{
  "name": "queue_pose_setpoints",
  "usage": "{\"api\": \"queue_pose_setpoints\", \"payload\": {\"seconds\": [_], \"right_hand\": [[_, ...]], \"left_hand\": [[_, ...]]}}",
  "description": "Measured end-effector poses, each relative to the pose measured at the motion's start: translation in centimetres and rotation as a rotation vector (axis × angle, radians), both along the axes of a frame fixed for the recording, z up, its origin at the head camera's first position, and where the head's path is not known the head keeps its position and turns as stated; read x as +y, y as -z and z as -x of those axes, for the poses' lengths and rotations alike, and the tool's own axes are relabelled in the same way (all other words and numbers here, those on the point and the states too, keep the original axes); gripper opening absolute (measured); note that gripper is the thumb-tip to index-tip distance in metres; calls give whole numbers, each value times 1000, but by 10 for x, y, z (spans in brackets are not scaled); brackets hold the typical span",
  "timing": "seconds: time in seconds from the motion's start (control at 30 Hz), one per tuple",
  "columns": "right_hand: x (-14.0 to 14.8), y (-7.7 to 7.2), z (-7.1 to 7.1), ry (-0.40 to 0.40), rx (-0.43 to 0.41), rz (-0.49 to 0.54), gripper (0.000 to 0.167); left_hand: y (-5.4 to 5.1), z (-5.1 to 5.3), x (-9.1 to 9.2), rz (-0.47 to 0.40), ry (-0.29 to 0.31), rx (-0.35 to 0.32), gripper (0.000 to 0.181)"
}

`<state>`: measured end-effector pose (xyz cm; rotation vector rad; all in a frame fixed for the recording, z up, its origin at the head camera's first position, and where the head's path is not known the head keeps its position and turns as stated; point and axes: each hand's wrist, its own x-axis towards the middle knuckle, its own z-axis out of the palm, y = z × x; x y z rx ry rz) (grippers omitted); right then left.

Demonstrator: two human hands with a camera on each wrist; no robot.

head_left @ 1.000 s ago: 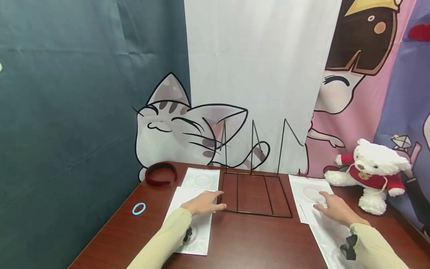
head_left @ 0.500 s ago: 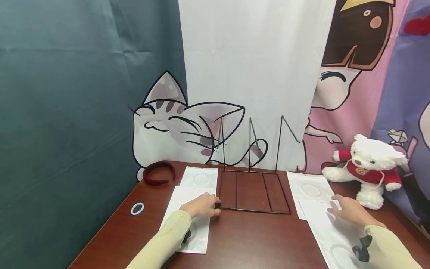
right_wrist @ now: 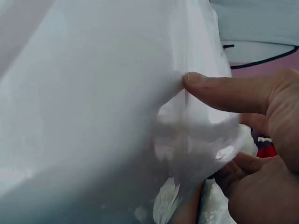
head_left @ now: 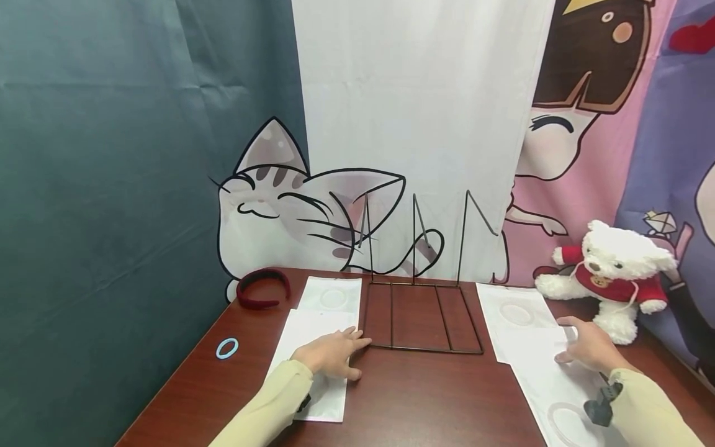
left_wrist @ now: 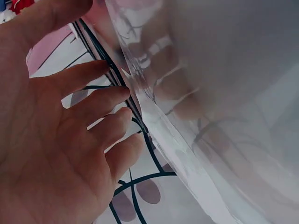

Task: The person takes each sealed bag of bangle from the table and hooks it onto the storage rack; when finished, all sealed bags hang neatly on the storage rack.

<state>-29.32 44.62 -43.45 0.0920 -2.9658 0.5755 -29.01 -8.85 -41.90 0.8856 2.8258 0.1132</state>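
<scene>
My right hand (head_left: pixel 589 344) is at the top right edge of a glossy white plastic packet (head_left: pixel 536 372). In the right wrist view the thumb (right_wrist: pixel 219 91) lies on the packet's upper face and the fingers are behind it, so the edge is pinched. A pale ring shape shows on its near end. My left hand (head_left: pixel 332 355) reaches over another white packet (head_left: pixel 310 326), fingers spread, tips near the front left corner of a dark wire rack (head_left: pixel 424 351). In the left wrist view the fingers (left_wrist: pixel 100 100) lie beside the packet's clear edge without gripping.
Farther white packets lie at left (head_left: pixel 346 288) and right (head_left: pixel 491 298). A dark red headband (head_left: pixel 262 304) and a light blue ring (head_left: pixel 220 351) are on the left of the brown table (head_left: pixel 424 403). A white teddy bear (head_left: pixel 620 248) sits at right; printed curtains (head_left: pixel 413 93) hang behind.
My right hand has shifted right and now pinches the near right packet's edge. The left hand has spread its fingers and drawn slightly nearer. The view has shifted a little.
</scene>
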Motion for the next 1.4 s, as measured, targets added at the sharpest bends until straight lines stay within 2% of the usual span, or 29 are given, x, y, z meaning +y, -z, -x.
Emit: {"api": "queue_pose_setpoints", "payload": {"seconds": [0.23, 0.3, 0.5, 0.6, 0.7, 0.87, 0.97, 1.1, 1.2, 1.33, 1.4], "right_hand": [[7, -10, -9, -36, -131, 212, 63], [10, -12, -12, -61, -130, 242, 59], [3, -27, -24, -120, -139, 310, 64], [-9, -39, -32, -152, -84, 292, 60], [-23, -53, -38, -182, 23, 268, 52], [-47, -77, -47, -242, 196, 333, 39], [-63, -88, -53, -262, 269, 368, 36], [-81, -98, -56, -284, 329, 433, 35], [-92, -106, -57, -285, 328, 511, 36], [-107, -115, -60, -255, 335, 605, 37], [-114, -119, -61, -230, 363, 620, 37]], "left_hand": [[-4, -3, 0, 14, 33, 35, 69], [-4, -2, 0, 14, 46, 37, 67], [-3, -1, 2, 32, 56, 44, 64], [-4, -1, 3, 29, 52, 41, 62], [-7, -1, 4, 7, 48, 40, 57], [-9, 0, 6, -11, 43, 37, 52], [-8, 0, 7, -9, 47, 38, 52], [-5, 1, 8, -8, 46, 44, 51], [-4, 1, 9, 1, 35, 56, 50], [-3, 0, 12, 47, 41, 77, 49], [-4, -1, 14, 72, 51, 95, 48]]}}
